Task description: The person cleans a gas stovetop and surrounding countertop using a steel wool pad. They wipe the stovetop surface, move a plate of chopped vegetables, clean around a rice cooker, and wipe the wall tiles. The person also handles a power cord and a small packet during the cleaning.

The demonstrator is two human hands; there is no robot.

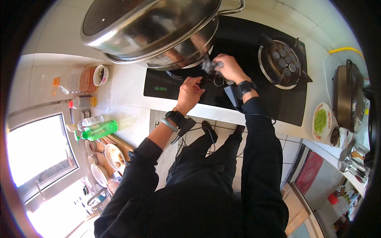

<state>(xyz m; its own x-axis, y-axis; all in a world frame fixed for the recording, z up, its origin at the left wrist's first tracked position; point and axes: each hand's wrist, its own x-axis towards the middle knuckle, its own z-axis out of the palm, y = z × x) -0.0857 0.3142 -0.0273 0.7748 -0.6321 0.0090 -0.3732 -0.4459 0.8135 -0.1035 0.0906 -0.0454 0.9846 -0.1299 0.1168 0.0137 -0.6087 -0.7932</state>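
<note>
My right hand [228, 67] grips a crumpled grey cloth [209, 66] against the black glass gas hob [238, 38], just beyond a round control knob [218, 81]. Over the hob's front edge, my left hand [189, 91] hovers with fingers loosely curled and thumb apart, and I see nothing in it. A large lidded steel pot [181, 53] stands on the left burner, close to the cloth, and hides most of that burner. The right burner [281, 62] is bare, with its dark pan supports showing. Both wrists wear black straps with cabled devices.
Left along the counter are a small bowl [100, 75], a green detergent bottle [101, 130] and a bowl of food [115, 156] on a wooden board. At right sit a plate of chopped greens [321, 121] and a dark lidded electric pan [346, 95]. Cables dangle below my wrists.
</note>
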